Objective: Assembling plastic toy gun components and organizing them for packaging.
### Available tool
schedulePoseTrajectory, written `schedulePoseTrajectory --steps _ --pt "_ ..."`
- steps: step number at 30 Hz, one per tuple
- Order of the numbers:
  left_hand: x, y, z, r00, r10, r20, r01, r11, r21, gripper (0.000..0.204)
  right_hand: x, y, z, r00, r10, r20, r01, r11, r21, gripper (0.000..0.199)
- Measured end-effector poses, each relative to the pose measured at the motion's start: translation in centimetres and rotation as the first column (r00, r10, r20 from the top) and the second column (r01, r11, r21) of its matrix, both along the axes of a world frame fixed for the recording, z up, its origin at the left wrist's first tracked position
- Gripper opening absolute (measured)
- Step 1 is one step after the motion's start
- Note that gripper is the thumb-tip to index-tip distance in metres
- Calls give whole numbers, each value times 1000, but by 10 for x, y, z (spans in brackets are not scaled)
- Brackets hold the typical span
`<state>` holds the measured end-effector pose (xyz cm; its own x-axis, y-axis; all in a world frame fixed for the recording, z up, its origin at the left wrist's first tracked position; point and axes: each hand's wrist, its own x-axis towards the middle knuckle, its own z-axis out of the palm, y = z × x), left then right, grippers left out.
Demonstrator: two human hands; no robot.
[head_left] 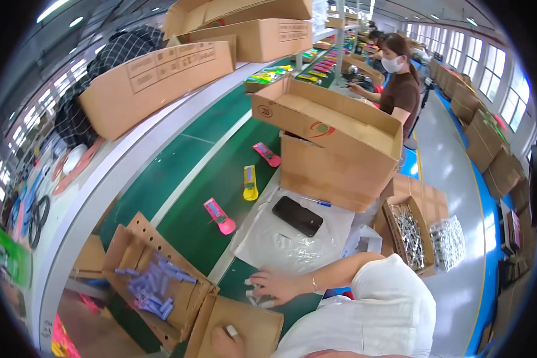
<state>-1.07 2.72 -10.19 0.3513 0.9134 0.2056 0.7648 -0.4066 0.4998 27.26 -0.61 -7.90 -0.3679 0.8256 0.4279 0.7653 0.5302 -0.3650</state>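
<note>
Factory hall, green conveyor belt running lengthwise. Right hand: white-tipped fingers bent over the belt; whether gripping, cannot tell. Left hand at plain brown cardboard box, hand cut off by lower frame edge; grip likewise unclear. Adjacent open cardboard carton with punched holes holds slim lavender plastic pieces, jumbled, long axes pointing several ways, some partly hidden by overlap. Farther out: pink plastic pieces, yellow plastic piece, rounded ends nearer wearer.

Bright windows at right — glare on the floor; edges bend into black — far left seems soft.
</note>
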Motion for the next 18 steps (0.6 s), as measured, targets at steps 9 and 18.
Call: schedulePoseTrajectory --steps 9,18 --pt "-7 9 -19 989 -103 -110 117 984 134 44 -1 1 -7 1000 0 -4 0 999 -34 36" --pt "11 7 63 923 -221 -316 185 973 -139 33 0 3 -10 1000 26 -16 -27 998 -58 24"
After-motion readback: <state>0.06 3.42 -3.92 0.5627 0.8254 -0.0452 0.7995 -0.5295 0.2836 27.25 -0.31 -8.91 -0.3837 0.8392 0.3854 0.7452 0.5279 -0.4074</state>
